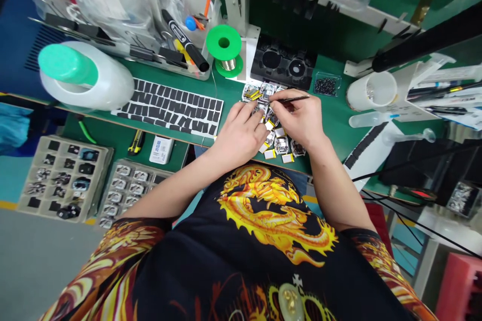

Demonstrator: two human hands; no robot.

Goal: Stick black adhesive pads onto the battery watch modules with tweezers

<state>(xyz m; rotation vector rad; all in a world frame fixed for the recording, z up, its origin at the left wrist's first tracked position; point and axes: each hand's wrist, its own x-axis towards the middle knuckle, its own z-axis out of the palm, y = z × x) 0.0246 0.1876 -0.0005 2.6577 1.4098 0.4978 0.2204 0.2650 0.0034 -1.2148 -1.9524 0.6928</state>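
My left hand [244,133] reaches over a cluster of small electronic modules, its fingers bent down on a module [260,107] under the fingertips. My right hand [299,115] pinches a thin dark tool [295,99], possibly tweezers; its working tip is hidden behind the fingers. Just beyond the fingertips sit a module with a yellow-edged part [250,93] and a silvery module [267,91]. Nearer the bench edge lie another module [281,145] and small silver battery cells with yellow ends, one cell [287,158] right at the front. Both hands partly cover the cluster.
A green solder spool [223,43], a sheet of black pads [173,106] and a white bottle [86,75] stand left. Behind are a black panel [284,62] and a screw tray [327,84]. A white cup [372,90] is right; parts trays [62,178] sit lower left.
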